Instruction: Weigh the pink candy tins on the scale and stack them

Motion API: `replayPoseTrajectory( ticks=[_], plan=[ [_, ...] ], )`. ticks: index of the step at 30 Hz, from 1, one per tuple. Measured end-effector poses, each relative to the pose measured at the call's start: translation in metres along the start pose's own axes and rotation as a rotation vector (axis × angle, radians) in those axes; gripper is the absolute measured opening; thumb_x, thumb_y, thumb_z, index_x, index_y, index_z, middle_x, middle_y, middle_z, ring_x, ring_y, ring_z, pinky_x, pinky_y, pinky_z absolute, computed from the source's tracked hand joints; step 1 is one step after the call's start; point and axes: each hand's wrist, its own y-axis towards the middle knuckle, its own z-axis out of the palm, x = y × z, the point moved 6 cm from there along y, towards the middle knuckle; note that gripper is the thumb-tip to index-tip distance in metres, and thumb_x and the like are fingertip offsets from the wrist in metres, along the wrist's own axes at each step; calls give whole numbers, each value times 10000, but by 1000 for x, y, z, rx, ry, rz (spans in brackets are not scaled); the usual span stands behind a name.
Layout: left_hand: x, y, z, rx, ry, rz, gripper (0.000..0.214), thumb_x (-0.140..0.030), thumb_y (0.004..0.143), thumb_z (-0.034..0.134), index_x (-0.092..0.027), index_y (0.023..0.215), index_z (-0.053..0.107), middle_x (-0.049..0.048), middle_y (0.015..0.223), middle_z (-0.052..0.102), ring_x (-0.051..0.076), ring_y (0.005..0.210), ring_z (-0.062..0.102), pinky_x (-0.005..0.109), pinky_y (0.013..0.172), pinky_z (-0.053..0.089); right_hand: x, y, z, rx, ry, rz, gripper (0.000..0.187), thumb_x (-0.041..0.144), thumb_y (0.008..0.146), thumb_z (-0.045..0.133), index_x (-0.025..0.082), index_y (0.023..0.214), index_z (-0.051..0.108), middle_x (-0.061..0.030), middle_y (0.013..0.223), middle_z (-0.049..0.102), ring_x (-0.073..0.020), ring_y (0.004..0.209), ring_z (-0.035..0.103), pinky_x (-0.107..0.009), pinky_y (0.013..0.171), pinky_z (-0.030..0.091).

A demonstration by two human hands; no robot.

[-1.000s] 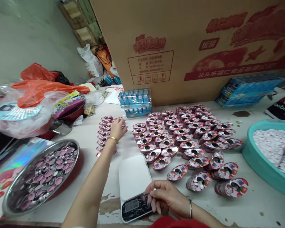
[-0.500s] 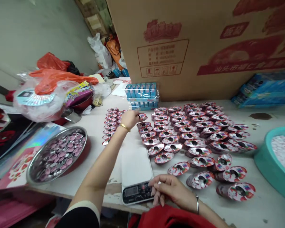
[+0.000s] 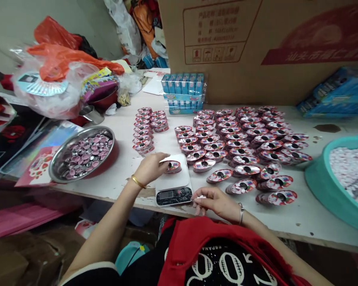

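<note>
My left hand [image 3: 150, 168] holds a small oval candy tin [image 3: 173, 167] on the white platform of a digital kitchen scale [image 3: 173, 182] at the table's front edge. My right hand [image 3: 216, 202] rests just right of the scale's display, its fingers pinched together on something small and white that I cannot make out. Several rows of the same open oval tins [image 3: 241, 143] cover the table to the right of the scale. Two short stacks of tins [image 3: 147, 127] stand behind my left hand.
A steel bowl of pink and silver lids [image 3: 83, 153] sits at the left. A teal basin of white candies [image 3: 340, 178] stands at the right edge. Blue packs [image 3: 183, 93], a large cardboard box [image 3: 256, 47] and plastic bags [image 3: 53, 79] line the back.
My left hand came back from the far stacks with one tin and set it on the scale. The view tilted down; my right hand stayed beside the scale.
</note>
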Motion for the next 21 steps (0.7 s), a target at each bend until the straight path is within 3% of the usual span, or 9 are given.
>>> replayPoseTrajectory(
  ticks=[3, 5, 10, 14, 17, 21],
  plan=[
    [26, -21, -22, -201, -229, -10, 350, -367, 821, 513, -192, 1103, 624, 56, 1095, 673, 182, 981, 623, 308, 869, 493, 5, -5, -5, -23, -84, -23, 361, 464, 712, 699, 120, 784, 613, -29, 670, 644, -110, 562, 593, -232, 534, 429],
    [51, -40, -20, -283, -293, -75, 343, -399, 825, 519, -185, 1066, 633, 55, 1052, 681, 171, 936, 632, 305, 867, 497, 12, -6, -9, -60, -159, -37, 333, 451, 733, 672, 126, 778, 612, -27, 623, 643, -97, 518, 557, -229, 518, 420],
    [106, -87, 36, -320, -257, -249, 329, -393, 835, 496, -170, 1040, 626, 70, 1004, 674, 174, 889, 626, 316, 848, 492, 55, 11, -6, -104, -448, -142, 176, 318, 790, 586, 144, 791, 614, -6, 561, 620, -99, 472, 520, -225, 491, 396],
    [119, -106, 73, -400, -133, -270, 314, -326, 847, 459, -170, 1081, 599, 93, 1016, 619, 204, 977, 575, 359, 901, 448, 100, 44, 17, -153, -818, -279, 107, 202, 819, 557, 147, 787, 641, 14, 531, 588, -89, 477, 506, -219, 531, 370],
    [121, -110, 81, -458, -58, -276, 299, -306, 849, 456, -179, 1080, 597, 98, 1008, 587, 224, 1002, 542, 382, 912, 420, 120, 71, 37, -186, -1083, -328, 119, 112, 815, 556, 130, 794, 671, -15, 577, 602, -111, 573, 534, -235, 620, 374],
    [124, -111, 84, -463, -70, -262, 285, -310, 856, 454, -196, 1076, 594, 90, 1000, 578, 223, 1000, 536, 377, 909, 407, 121, 100, 54, -169, -1348, -370, 136, 67, 802, 560, 118, 807, 687, -77, 765, 635, -148, 727, 539, -253, 688, 353]
  ],
)
